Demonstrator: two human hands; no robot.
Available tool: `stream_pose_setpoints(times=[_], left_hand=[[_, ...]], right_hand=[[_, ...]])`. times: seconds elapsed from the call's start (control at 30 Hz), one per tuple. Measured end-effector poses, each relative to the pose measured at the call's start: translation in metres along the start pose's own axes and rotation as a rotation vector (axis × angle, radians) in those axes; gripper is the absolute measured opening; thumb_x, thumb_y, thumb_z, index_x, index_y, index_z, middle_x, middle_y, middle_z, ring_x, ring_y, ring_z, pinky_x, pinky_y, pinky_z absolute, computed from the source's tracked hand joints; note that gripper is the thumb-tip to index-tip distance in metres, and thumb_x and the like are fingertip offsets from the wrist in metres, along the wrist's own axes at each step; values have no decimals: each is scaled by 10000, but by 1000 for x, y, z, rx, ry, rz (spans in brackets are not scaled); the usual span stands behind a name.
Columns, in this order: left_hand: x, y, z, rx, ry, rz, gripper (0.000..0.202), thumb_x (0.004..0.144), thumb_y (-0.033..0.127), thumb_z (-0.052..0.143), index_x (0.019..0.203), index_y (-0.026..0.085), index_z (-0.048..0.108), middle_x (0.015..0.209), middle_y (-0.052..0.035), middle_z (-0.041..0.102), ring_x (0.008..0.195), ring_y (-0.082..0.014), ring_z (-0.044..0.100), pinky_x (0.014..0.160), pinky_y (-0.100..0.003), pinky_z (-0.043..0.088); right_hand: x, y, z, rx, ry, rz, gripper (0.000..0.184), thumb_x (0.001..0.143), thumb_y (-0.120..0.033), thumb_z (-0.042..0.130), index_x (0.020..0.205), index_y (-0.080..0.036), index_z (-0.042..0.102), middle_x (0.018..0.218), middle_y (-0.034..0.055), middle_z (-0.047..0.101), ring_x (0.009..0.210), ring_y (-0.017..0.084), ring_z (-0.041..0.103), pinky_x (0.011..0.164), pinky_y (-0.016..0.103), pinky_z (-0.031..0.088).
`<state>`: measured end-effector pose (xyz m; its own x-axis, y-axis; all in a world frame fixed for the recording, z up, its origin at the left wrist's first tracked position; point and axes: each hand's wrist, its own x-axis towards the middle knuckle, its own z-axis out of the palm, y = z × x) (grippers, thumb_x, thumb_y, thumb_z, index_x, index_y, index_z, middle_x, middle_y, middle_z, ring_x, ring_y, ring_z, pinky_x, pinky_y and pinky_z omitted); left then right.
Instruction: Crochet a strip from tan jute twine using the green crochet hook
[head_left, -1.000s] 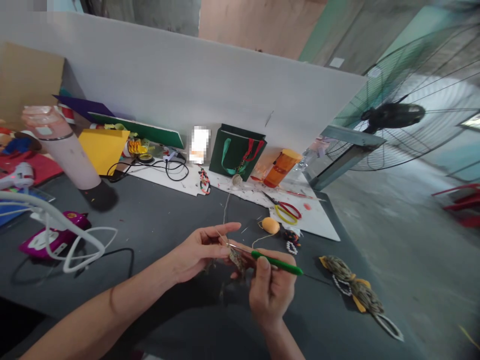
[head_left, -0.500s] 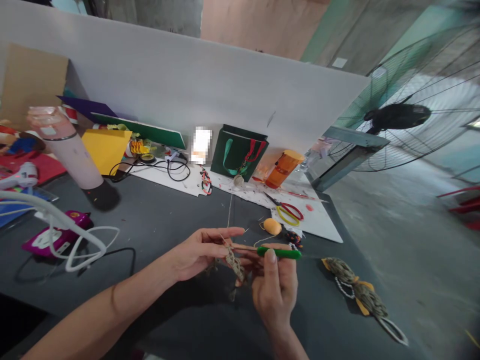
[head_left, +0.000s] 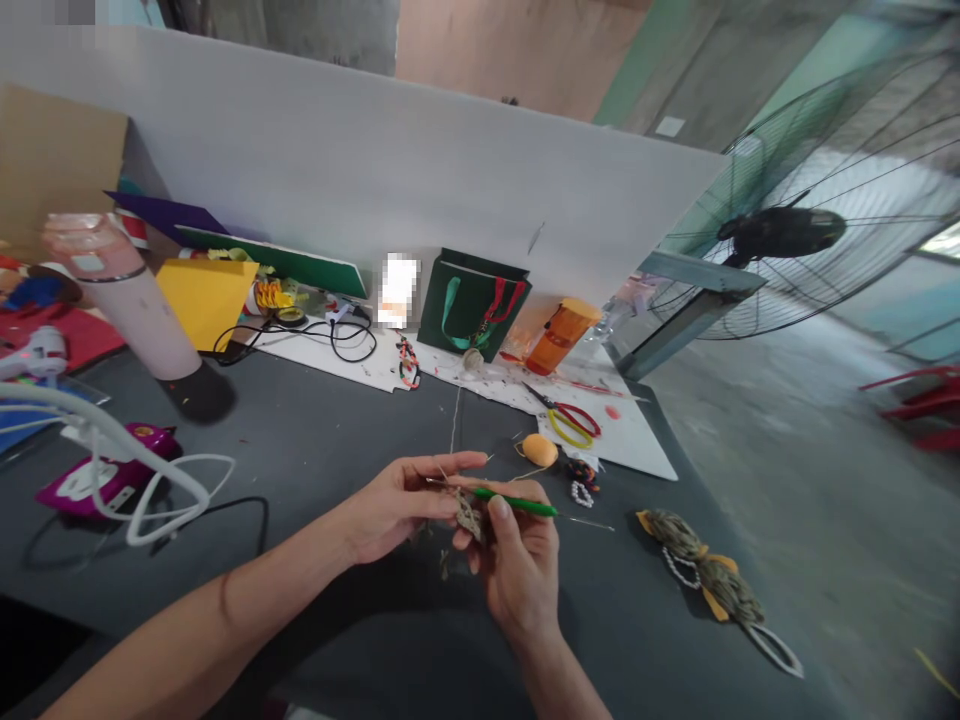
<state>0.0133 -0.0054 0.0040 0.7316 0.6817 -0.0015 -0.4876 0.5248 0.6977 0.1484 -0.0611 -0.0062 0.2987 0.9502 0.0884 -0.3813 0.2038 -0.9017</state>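
Left hand point(head_left: 397, 510) pinches the crochet piece point(head_left: 468, 516), just below right hand's point(head_left: 521, 575) green hook point(head_left: 514, 498).

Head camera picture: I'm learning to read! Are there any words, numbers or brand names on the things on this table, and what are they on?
No word, number or brand can be read anywhere.
The small label on the pink water bottle is too small and blurred to read.
The marking on the orange plastic jar is too blurred to read.
The white patch beside the green paper bag is pixelated, so nothing on it can be read.
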Motion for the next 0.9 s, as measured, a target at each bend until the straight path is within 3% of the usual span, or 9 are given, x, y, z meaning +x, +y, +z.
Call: stream_pose_setpoints(times=[0.23, 0.37, 0.53, 0.67, 0.77, 0.9], left_hand=[[1, -3, -2, 112, 77, 29, 526, 659, 245, 892, 1172, 229, 773, 890, -52, 759, 628, -137, 631, 703, -324, 497], [2, -4, -4, 234, 178, 158, 446, 734, 288, 850, 1170, 226, 776, 761, -1, 658, 663, -115, 571, 725, -295, 466], [4, -3, -6, 397, 244, 218, 478, 769, 294, 811, 1240, 258, 736, 760, 24, 615, 599, -89, 517, 606, -255, 427], [7, 3, -13, 442, 302, 274, 441, 757, 264, 809, 1195, 251, 761, 731, 29, 614, 534, -69, 459, 537, -242, 378], [9, 9, -18, 408, 335, 320, 425, 739, 264, 825, 1161, 247, 779, 698, 35, 599, 519, -63, 425, 530, -241, 355], [7, 10, -9, 363, 310, 337, 435, 707, 328, 854, 1131, 255, 792, 662, 42, 565, 489, -47, 373, 485, -225, 313]], right_hand=[[2, 4, -4, -63, 51, -56, 278, 819, -464, 785, 848, -224, 648, 708, 0, 737, 366, 92, 570, 285, 147, 384], [3, 6, -6, -132, 27, -76, 266, 855, -460, 749, 857, -211, 653, 772, 13, 748, 335, 57, 525, 271, 129, 339], [9, 9, -8, -222, 8, -90, 297, 842, -489, 741, 885, -205, 663, 856, 28, 720, 388, 47, 483, 303, 157, 380], [17, 11, -10, -310, -64, 16, 421, 764, -563, 774, 955, -200, 679, 715, -13, 640, 407, 55, 422, 337, 172, 363], [24, 12, -12, -342, -180, 125, 439, 718, -583, 802, 826, -176, 682, 575, -41, 561, 392, 56, 398, 342, 172, 297], [30, 15, -12, -318, -246, 151, 512, 820, -707, 607, 762, -199, 630, 554, -28, 573, 367, 79, 437, 340, 189, 289]])
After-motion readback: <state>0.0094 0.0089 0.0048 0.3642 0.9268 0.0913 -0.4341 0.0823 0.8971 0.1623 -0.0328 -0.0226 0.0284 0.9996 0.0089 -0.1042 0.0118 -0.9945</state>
